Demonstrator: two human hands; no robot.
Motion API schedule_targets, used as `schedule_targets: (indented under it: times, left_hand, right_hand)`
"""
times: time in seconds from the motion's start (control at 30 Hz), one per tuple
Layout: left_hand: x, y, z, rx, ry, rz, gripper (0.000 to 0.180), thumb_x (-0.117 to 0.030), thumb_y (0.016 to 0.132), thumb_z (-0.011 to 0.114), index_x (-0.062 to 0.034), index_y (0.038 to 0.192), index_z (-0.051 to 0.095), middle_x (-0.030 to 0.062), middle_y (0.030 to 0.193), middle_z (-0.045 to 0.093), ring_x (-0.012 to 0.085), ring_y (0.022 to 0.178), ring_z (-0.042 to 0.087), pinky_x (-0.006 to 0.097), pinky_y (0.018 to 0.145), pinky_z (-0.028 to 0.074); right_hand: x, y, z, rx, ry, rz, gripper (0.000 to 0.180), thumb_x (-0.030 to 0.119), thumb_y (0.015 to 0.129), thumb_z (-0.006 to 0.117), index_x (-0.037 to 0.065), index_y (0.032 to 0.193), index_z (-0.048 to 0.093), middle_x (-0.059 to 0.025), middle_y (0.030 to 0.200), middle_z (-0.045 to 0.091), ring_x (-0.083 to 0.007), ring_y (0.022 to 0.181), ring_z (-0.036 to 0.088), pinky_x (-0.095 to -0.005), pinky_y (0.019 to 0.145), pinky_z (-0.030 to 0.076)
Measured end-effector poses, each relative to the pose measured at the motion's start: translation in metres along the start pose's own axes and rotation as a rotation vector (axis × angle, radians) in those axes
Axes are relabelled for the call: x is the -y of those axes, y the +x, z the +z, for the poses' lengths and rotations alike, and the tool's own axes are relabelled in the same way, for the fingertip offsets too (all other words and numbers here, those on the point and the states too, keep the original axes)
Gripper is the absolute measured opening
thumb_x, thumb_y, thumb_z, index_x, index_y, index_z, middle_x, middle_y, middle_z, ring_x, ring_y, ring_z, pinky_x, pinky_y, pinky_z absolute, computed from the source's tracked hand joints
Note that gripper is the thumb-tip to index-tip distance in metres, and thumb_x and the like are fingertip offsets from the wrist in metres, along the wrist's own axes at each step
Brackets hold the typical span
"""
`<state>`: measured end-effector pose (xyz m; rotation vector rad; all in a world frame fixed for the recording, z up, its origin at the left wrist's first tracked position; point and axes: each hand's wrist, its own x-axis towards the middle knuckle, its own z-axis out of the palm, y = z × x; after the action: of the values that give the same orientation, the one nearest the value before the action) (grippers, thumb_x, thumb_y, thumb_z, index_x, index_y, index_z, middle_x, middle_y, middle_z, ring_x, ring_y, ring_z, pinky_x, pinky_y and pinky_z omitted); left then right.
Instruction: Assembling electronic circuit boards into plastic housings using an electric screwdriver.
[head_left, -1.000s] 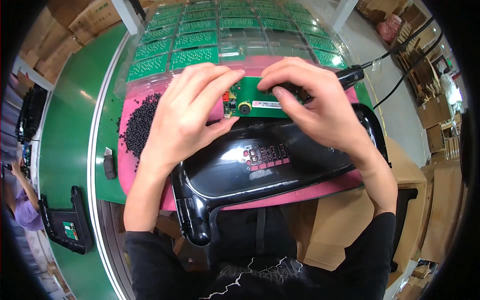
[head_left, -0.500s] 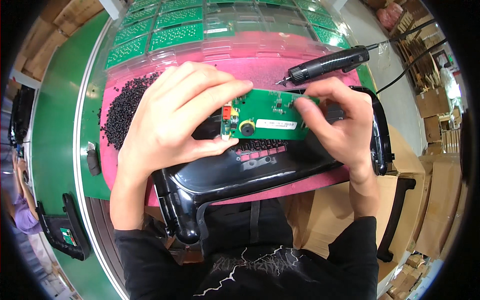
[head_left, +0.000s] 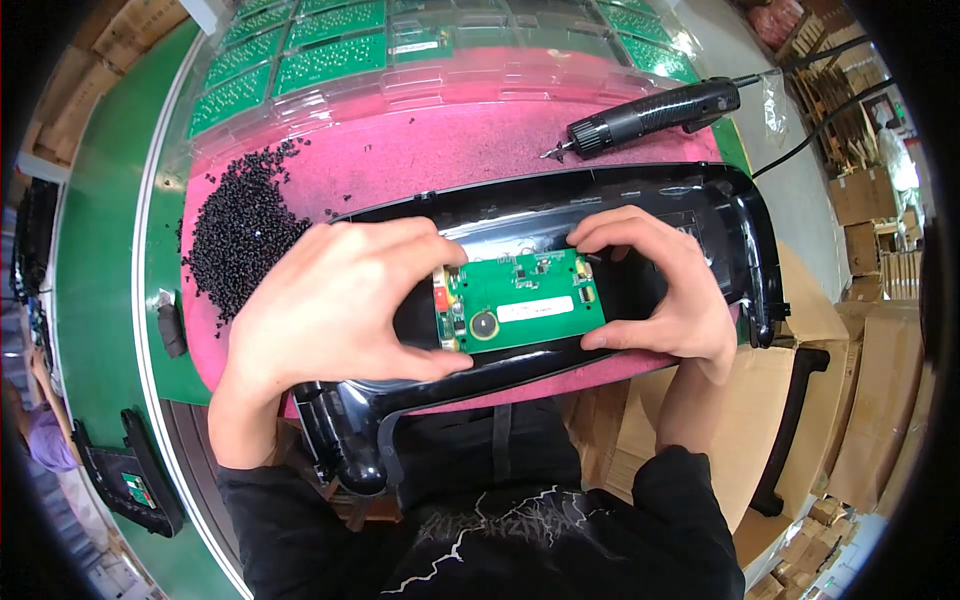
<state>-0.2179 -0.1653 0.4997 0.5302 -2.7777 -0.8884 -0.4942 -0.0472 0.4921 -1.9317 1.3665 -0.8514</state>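
Observation:
A green circuit board with a white label and a round buzzer lies flat at the middle of a glossy black plastic housing. My left hand grips its left end, thumb at the near corner and fingers at the far one, beside a red component. At the right end, my right hand pinches the board in the same way between thumb and fingers. The board covers the cutouts of the housing beneath it. Whether it rests fully on the housing, I cannot tell.
A heap of small black screws lies on the pink mat at left. Behind the housing is a black electric screwdriver. Clear trays of green boards stand at the back. Another black housing sits on the green bench at left.
The board has come down and nearer to me, from tilted above the housing to flat at its middle. Both hands moved with it; my right fingers shifted onto its right edge.

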Motion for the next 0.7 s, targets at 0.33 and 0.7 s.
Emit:
schedule_targets:
  times: [0.33,0.7]
  left_hand:
    - [-0.014,0.001,0.009,0.028,0.160,-0.203,0.059,-0.025,0.058,0.087,-0.0030,0.106,0.060,0.0072,0.100,0.060,0.0303,0.076,0.064,0.039,0.062,0.050]
    - [-0.013,0.000,0.009,0.060,0.193,-0.237,0.062,-0.027,0.058,0.087,-0.0037,0.109,0.059,0.0066,0.105,0.058,0.0296,0.083,0.064,0.039,0.066,0.051]
  right_hand:
    - [-0.002,0.002,0.021,-0.063,-0.150,0.098,0.058,0.011,0.061,0.084,0.005,0.113,0.059,-0.0131,0.118,0.057,-0.0336,0.110,0.053,-0.0398,0.097,0.043]
    - [-0.008,0.004,0.026,-0.060,-0.187,0.067,0.059,0.010,0.063,0.084,0.005,0.116,0.058,-0.0129,0.121,0.055,-0.0339,0.112,0.050,-0.0397,0.099,0.042]
